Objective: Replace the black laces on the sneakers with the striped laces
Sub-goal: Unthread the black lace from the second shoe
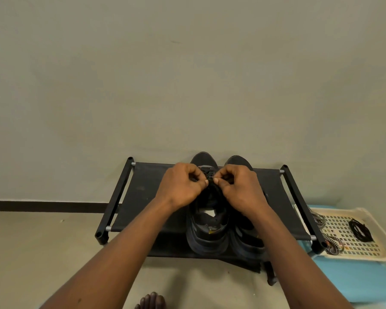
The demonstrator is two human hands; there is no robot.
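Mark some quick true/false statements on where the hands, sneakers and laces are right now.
1. The left hand and right hand both pinch the lace on the left sneaker. True.
2. The sneakers stand on the floor. False: they stand on the black rack.
3. Striped laces lie at the left edge of the tray. True.
4. The tray holds no black lace. False: a black bundle lies in it.
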